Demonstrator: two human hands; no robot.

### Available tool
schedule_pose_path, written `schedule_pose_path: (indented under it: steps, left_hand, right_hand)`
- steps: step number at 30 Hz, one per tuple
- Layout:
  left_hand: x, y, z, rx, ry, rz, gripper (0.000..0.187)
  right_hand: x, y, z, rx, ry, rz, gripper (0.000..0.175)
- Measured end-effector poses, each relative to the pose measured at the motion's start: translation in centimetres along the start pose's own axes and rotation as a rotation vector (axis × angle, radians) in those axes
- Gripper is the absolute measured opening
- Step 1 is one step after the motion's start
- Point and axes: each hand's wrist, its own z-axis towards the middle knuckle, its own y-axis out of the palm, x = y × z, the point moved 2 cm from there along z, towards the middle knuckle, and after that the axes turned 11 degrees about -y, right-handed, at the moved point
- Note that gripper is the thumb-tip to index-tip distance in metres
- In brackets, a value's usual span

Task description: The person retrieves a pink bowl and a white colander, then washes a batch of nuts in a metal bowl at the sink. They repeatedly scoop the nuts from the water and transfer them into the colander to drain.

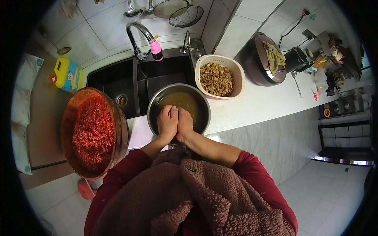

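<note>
Over a round stainless steel basin point(208, 113), my left hand point(167, 122) and my right hand point(185, 121) are pressed together with fingers curled inward. Anything between the palms is hidden. Cloudy brown liquid point(180, 98) with a few small floating bits fills part of the basin, which stands at the counter's front edge, overlapping the sink. Right of the basin is a white plastic colander point(240, 78) holding many small brown chopped pieces point(217, 79). To the left stands a large wooden tub point(121, 138) heaped with chopped red chilli point(94, 132).
Behind the basin lies a black double sink point(110, 79) with a chrome faucet point(138, 26) bearing a pink nozzle. A yellow oil jug point(66, 75) stands behind the tub. Along the right counter are a rice cooker point(261, 62) with a cloth and a spoon point(297, 85). Ladles and strainers point(186, 16) hang above.
</note>
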Motion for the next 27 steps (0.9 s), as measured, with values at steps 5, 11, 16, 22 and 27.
schedule_pose_path:
  steps: [5,11,16,22,27]
  left_hand:
    - [-0.2,1.2,-0.1,-0.097,-0.218,0.187,0.031]
    - [6.5,3.4,2.2,-0.042,0.092,-0.019,0.028]
    - [14.6,7.9,4.9,-0.06,0.304,-0.254,0.029]
    - [18.5,14.3,9.0,-0.447,0.158,-0.4,0.05]
    - [15.3,18.1,12.1,-0.917,-0.773,-0.597,0.055]
  right_hand:
    - [0.9,-0.9,1.4,0.097,0.174,-0.012,0.036]
    - [-5.5,-0.6,3.4,-0.01,-0.127,0.16,0.03]
    - [-15.3,-1.8,6.0,-0.027,-0.404,0.311,0.026]
    - [-22.6,-5.0,10.7,-0.063,-0.615,-0.087,0.041]
    - [-22.4,-8.7,15.3,-0.07,-0.23,-0.365,0.044]
